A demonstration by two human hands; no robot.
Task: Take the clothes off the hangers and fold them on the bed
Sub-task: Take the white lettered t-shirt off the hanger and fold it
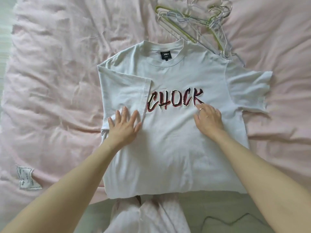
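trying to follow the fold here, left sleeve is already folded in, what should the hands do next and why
Probably fold the right side in to match. The left hand presses flat on the folded-in sleeve, while the right sleeve of the white t-shirt lies spread on the pink bedding, beside the right hand.

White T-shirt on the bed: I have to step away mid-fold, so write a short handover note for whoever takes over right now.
Left hand: open, flat on the folded-in left sleeve.
Right hand: open, resting on the chest below the lettering.
White T-shirt: off its hanger, face up on the pink duvet.
Empty hangers: piled beyond the collar, partly under the right shoulder.
Done: left side folded in.
Left: fold in the right sleeve, then fold the body up.
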